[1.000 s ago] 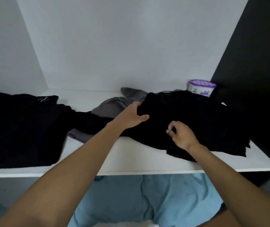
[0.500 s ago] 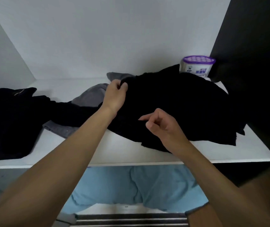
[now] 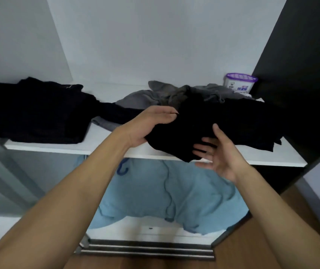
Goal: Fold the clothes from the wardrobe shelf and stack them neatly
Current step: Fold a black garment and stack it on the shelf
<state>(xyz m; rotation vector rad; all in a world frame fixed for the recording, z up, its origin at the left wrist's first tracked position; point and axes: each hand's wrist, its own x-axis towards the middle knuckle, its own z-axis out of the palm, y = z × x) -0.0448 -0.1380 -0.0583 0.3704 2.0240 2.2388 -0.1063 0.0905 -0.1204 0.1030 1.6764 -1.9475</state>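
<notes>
Two hands work one item. The black garment (image 3: 223,123) lies bunched on the right half of the wardrobe shelf (image 3: 99,137), and its near fold droops over the front edge.

Grip: our left hand (image 3: 151,123) clamps thumb against fingers on the garment's left edge. Our right hand (image 3: 219,158) is spread, palm up, under the overhanging fold. Its fingers are apart and pinch nothing; we cannot tell whether they touch the cloth.

Reasoning: the left pinch anchors one edge, and the open right palm is placed to catch the sagging part. We judge this as taking the piece off the shelf for folding, so the task is at an early stage.

Neighbours: a grey garment (image 3: 136,98) lies crumpled just behind, partly under the black one, and may drag along with it. A black pile (image 3: 38,111) fills the left end of the shelf, with one trailing part reaching toward the middle. A moisture-absorber tub (image 3: 239,83) stands in the back right corner, close behind the clothes.

Room: a bare strip of shelf shows between the pile and our left hand, along the front edge. The dark side panel (image 3: 301,74) closes off the right. The open way is toward us, past the front edge, where a light blue garment (image 3: 174,191) hangs below.
</notes>
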